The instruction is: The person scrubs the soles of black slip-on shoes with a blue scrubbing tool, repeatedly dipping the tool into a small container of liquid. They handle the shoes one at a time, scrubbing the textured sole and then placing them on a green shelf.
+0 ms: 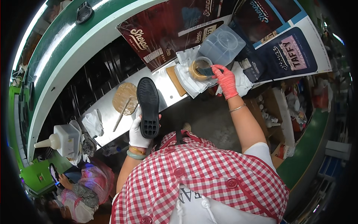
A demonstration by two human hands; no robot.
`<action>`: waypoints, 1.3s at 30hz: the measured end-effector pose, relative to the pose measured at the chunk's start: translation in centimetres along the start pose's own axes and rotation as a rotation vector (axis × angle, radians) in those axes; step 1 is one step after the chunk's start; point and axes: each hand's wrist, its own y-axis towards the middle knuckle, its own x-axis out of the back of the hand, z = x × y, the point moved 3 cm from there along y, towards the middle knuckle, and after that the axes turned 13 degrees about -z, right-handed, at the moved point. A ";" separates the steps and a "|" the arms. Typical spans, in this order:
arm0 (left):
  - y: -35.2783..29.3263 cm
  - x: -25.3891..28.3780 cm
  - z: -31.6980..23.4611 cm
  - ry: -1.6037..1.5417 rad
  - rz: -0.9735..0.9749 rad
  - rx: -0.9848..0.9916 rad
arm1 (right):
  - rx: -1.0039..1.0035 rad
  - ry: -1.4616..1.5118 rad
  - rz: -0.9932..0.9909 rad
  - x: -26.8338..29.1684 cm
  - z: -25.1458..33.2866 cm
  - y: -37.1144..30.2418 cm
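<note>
My left hand [138, 135], in a white glove, is closed around the lower part of a black shoe sole [147, 99]. The sole stands lengthwise over the bench edge, with a grid of square hollows at its near end. My right hand [226, 83], in a coral-red glove, pinches a dark, flat brush-like piece [206, 71]. Its far end dips into a clear round cup [194, 75] with a yellowish-brown coating; the tip inside is hard to make out. White cloths or papers [183, 71] lie under and around the cup.
Next to the sole, a slim stick [122, 114] lies by a brown plastic-wrapped disc [124, 98] on the metal bench [164, 81]. A translucent tub [223, 44] stands behind the cup. At left are a nozzled bottle [65, 140] and a curved green conveyor [56, 43]; a co-worker [87, 186] sits lower left.
</note>
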 end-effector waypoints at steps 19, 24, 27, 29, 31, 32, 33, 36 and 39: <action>-3.0 -4.9 0.2 -0.116 0.190 -0.112 | -0.119 0.343 0.395 -7.5 10.3 -14.3; -3.3 -5.2 -0.1 -0.059 0.181 -0.146 | -0.100 0.306 0.422 -7.5 10.6 -14.8; -2.8 -5.1 -0.4 -0.057 0.126 -0.182 | -0.082 0.268 0.453 -7.6 10.6 -15.7; -2.5 -5.1 -0.7 -0.105 0.032 -0.189 | -0.047 0.256 0.466 -7.7 10.5 -16.3; -2.3 -5.4 -1.0 -0.139 0.062 -0.209 | -0.017 0.225 0.492 -7.6 10.6 -16.9; -2.2 -5.5 -1.1 -0.156 0.077 -0.219 | -0.026 0.218 0.500 -7.6 10.8 -17.2; -2.2 -5.5 -1.2 -0.173 0.090 -0.226 | -0.035 0.219 0.507 -7.6 10.9 -17.5; -2.0 -5.5 -1.7 -0.278 0.201 -0.120 | -0.053 0.215 0.537 -7.6 10.9 -18.0; -2.1 -5.4 -1.8 -0.257 0.211 -0.100 | -0.043 0.207 0.589 -7.5 11.0 -18.0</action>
